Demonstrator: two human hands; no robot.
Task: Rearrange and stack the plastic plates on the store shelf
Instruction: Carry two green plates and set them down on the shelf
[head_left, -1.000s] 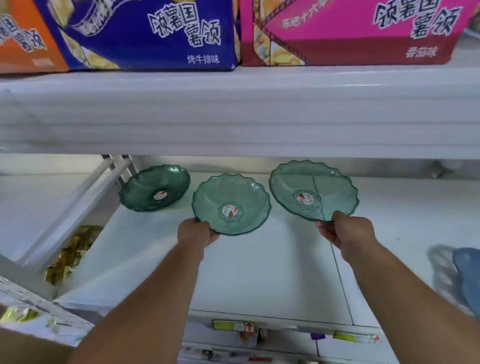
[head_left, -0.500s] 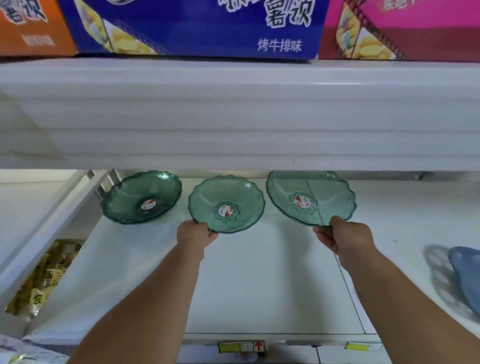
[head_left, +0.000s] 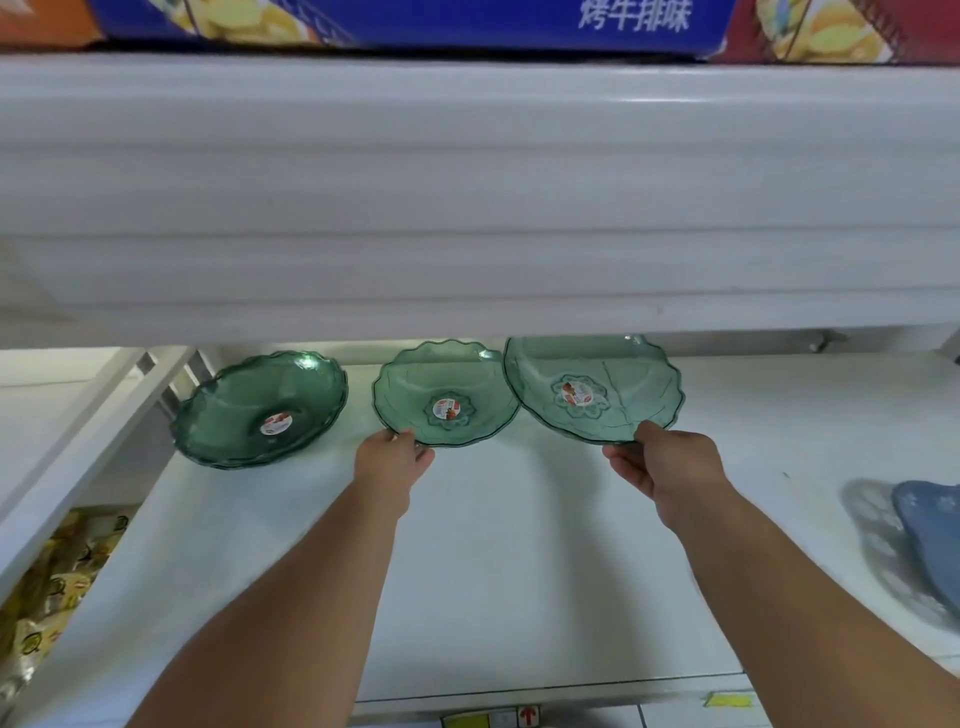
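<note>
At the near rim of the middle green plate (head_left: 447, 392), left hand (head_left: 390, 460) has its grip closed on the edge, thumb on top, fingers curled under. Right hand (head_left: 662, 467) same deal: grip pinching the near rim of the large divided green plate (head_left: 592, 395), thumb over the edge, fingers below. Both plates tilted up toward the camera, held above the white shelf (head_left: 519, 571), far rims partly hidden by the upper shelf's front edge (head_left: 467, 208). The two held plates look to overlap slightly or touch at their sides; cannot tell which. Each has a round red-white sticker in the centre. Left of them, well apart from the hands, a stack of green scalloped plates (head_left: 260, 410) sits on the shelf, leaning left. Far right, a blue plastic item (head_left: 930, 540), cut off by the frame. Lower left, yellow snack packets (head_left: 52, 587) on a lower level. Up top, blue carton (head_left: 415, 21) with Chinese print.
</note>
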